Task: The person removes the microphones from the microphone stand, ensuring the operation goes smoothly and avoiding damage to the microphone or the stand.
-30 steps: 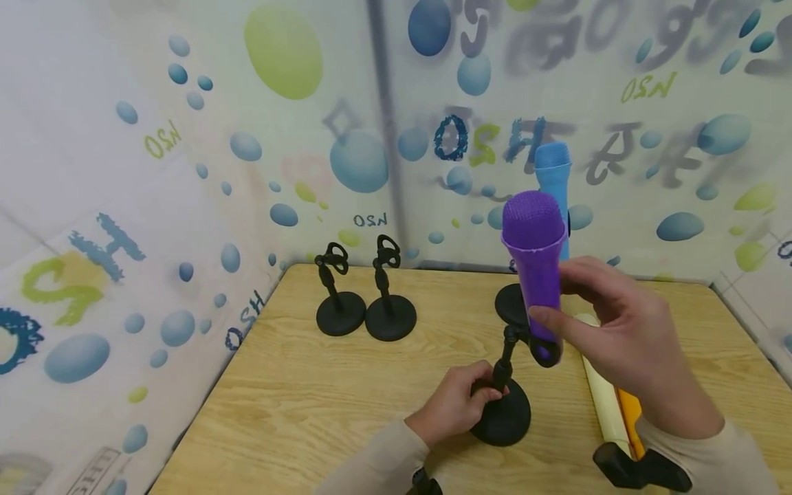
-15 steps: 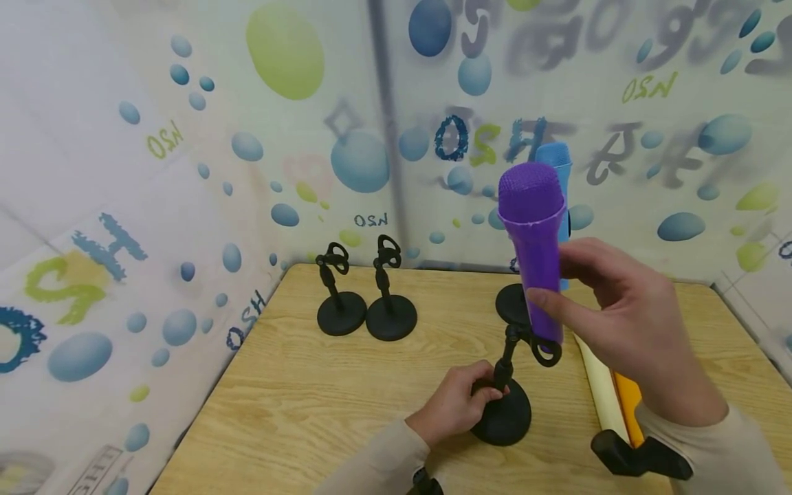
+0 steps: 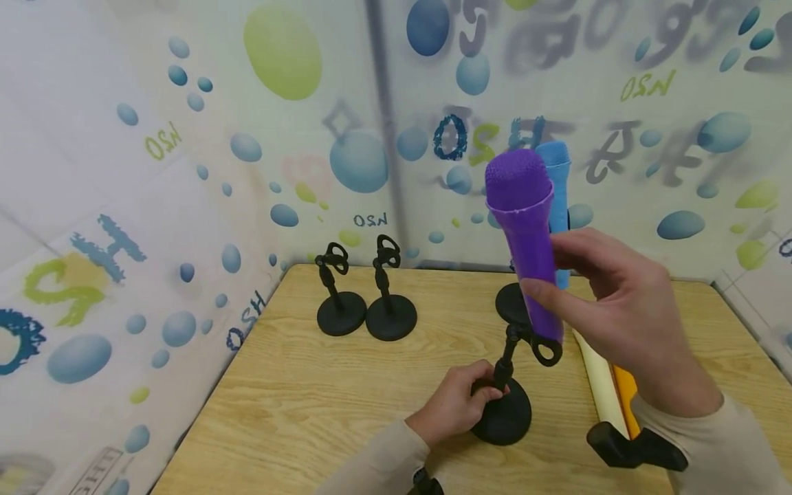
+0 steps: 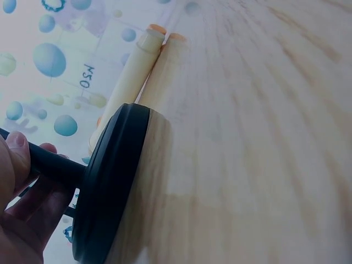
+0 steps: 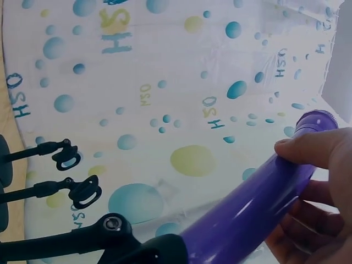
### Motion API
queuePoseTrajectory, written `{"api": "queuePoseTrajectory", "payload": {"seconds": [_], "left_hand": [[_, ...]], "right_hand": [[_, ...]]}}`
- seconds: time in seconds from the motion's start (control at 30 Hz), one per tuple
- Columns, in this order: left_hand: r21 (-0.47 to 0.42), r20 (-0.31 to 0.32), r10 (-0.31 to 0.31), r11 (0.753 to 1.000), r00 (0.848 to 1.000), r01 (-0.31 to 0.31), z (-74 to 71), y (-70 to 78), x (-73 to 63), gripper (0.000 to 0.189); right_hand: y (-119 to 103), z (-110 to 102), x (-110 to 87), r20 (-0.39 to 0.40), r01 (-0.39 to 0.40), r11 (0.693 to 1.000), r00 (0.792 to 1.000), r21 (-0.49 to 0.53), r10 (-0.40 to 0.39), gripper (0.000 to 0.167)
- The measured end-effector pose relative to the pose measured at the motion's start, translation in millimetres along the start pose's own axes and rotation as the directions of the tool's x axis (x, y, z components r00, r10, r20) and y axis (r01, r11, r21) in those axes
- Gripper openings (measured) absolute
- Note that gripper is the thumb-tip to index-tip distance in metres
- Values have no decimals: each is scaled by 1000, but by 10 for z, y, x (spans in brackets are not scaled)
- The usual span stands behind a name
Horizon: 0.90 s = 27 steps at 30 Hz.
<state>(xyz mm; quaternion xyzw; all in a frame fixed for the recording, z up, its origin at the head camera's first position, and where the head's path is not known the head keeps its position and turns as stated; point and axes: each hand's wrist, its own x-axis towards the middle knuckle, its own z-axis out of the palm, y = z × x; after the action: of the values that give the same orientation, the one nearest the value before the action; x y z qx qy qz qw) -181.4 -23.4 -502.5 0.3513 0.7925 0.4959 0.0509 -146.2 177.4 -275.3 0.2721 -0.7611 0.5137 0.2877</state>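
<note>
My right hand (image 3: 625, 316) grips a purple microphone (image 3: 526, 240) by its handle, head up and leaning left in the head view. The microphone's lower end overlaps the top of the black ring clip (image 3: 547, 353) on the nearest microphone stand (image 3: 509, 412). In the right wrist view, the purple handle (image 5: 247, 212) runs down to the black clip joint (image 5: 114, 223). My left hand (image 3: 458, 399) pinches that stand's post just above its round base. From the left wrist, the base (image 4: 113, 181) shows upright on the wooden table (image 4: 247, 165).
A light blue microphone (image 3: 559, 185) stands behind the purple one, above another black base (image 3: 510, 302). Two bare microphone stands (image 3: 340, 313) (image 3: 391, 317) are at the back left. A cream microphone (image 3: 600, 385) and an orange one (image 3: 627, 395) lie at right, partly behind my right arm.
My right hand has raised the purple microphone and tipped its head to the left. Its lower end has come up out of the ring's opening. The left hand and stand stay put.
</note>
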Motion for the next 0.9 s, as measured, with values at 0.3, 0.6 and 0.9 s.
{"api": "queuePoseTrajectory", "payload": {"seconds": [0.3,0.6,0.9], "left_hand": [[3,1,5,1000,1000,-5,2,0,3,12],[-5,12,0,1000,1000,0,-20,2,11,12],[26,54,-4,1000,999,3,-52,18,18,13]], "right_hand": [[-86,-108,64,-52,-30,1000,998,-9,29,48],[35,-197,-16,-35,-2,993,999,-115,-2,47],[175,-363,-204,-62,-119,978,992,-169,110,47]]}}
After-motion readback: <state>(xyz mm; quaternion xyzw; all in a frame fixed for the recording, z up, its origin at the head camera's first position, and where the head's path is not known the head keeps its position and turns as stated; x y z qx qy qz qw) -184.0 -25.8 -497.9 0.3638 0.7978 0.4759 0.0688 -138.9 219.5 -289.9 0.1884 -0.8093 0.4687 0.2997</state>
